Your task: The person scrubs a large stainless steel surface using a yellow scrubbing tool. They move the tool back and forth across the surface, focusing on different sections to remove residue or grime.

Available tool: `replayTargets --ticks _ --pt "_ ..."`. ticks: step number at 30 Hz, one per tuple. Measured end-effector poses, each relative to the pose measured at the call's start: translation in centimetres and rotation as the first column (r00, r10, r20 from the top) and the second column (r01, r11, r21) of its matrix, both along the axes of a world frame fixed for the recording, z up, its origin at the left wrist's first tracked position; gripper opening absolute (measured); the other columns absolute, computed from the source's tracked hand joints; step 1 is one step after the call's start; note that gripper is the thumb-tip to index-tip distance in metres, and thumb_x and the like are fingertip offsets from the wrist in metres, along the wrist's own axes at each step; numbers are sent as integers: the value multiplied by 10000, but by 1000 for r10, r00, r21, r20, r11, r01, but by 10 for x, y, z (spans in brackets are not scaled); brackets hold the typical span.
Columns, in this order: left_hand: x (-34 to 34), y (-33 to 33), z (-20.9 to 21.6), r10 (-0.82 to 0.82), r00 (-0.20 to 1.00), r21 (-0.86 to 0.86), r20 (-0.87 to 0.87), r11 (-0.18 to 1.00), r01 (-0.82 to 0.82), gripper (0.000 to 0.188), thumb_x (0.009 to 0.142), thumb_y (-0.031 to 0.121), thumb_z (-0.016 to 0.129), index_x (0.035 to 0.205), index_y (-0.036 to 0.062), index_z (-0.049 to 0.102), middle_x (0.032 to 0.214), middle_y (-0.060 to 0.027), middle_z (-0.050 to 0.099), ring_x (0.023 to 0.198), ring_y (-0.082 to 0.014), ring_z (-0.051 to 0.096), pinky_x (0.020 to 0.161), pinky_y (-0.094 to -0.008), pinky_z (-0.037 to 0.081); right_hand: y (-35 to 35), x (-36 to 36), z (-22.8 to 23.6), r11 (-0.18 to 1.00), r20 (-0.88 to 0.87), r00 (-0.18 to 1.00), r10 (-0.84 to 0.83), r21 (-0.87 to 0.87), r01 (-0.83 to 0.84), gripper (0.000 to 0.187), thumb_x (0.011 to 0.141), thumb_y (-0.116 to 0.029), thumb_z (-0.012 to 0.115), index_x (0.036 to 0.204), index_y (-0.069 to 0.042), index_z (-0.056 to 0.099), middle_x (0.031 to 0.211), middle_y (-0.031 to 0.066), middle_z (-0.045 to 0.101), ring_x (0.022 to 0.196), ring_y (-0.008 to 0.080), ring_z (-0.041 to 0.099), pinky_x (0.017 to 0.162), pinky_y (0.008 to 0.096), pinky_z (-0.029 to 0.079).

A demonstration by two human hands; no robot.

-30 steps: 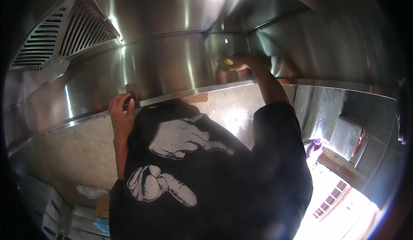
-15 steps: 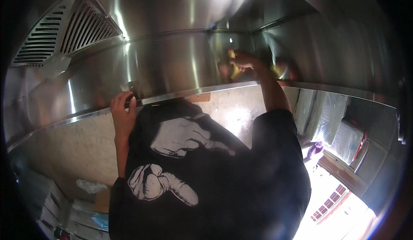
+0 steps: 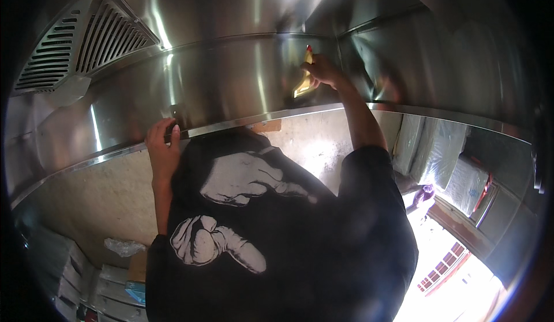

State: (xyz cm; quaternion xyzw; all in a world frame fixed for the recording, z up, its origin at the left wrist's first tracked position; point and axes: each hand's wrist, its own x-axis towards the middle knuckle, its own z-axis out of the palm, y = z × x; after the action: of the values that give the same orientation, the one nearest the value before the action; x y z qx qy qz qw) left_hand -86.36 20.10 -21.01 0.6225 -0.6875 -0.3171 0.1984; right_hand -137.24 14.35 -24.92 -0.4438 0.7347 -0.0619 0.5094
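Observation:
My right hand (image 3: 323,71) is closed around a slim, slightly curved yellow object (image 3: 301,85) with a red tip, held against or just in front of a shiny steel panel (image 3: 219,71). Its exact kind is unclear. Farther left, my left hand (image 3: 163,140) rests its fingers on the steel at the panel's lower rim (image 3: 225,127), thumb apart, holding nothing that I can see. Both arms reach up from a black shirt (image 3: 323,247) printed with pale hands.
A slotted metal grille (image 3: 86,45) is at the upper left. Plastic-wrapped slabs (image 3: 441,152) stand at the right, above bright glare. Boxes (image 3: 137,267) and a crumpled clear plastic piece (image 3: 124,246) lie at lower left, beside a stained wall (image 3: 98,201).
My right hand has shifted slightly up and left along the steel, and the yellow object shows more sharply. My left hand stays at the rim, moved only slightly in the picture.

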Motion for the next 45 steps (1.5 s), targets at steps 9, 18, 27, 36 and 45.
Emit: replayTargets --ticks 9,18,27,36,45 --pt "-2 -1 0 -15 1000 0 -2 1000 15 235 965 223 633 1136 71 689 1196 -108 665 1172 -307 579 1052 -422 394 18 30 18 992 15 999 43 118 -44 355 945 -283 686 942 68 639 758 174 694 635 236 720 531 338 603" --pt "-2 0 1 -51 998 -35 43 998 53 230 964 198 639 1138 56 691 1194 -135 663 1141 -318 607 1019 -409 446 23 43 19 997 -3 1000 7 79 -7 275 904 -242 661 960 27 642 730 163 696 569 245 698 538 357 573" --pt "0 2 -2 -29 999 -44 12 999 30 219 965 180 637 1131 45 689 1196 -137 658 1126 -306 613 965 -395 499 24 19 35 977 -358 931 70 -163 -136 305 919 -289 614 971 10 640 744 157 688 657 242 710 625 402 563" --pt "-5 2 2 -43 999 -49 16 998 43 219 967 187 636 1126 48 694 1183 -141 663 1114 -313 611 985 -399 477 34 4 28 898 -364 908 -207 -439 28 364 897 -336 648 1031 2 676 863 206 722 822 363 719 734 460 549" --pt "-9 -2 2 -61 998 -38 -13 997 60 225 964 226 640 1116 71 694 1189 -106 670 1155 -305 586 1036 -422 407 26 82 13 921 -162 986 31 -380 -91 409 906 -419 646 1011 -27 695 897 212 711 880 372 711 808 463 549"
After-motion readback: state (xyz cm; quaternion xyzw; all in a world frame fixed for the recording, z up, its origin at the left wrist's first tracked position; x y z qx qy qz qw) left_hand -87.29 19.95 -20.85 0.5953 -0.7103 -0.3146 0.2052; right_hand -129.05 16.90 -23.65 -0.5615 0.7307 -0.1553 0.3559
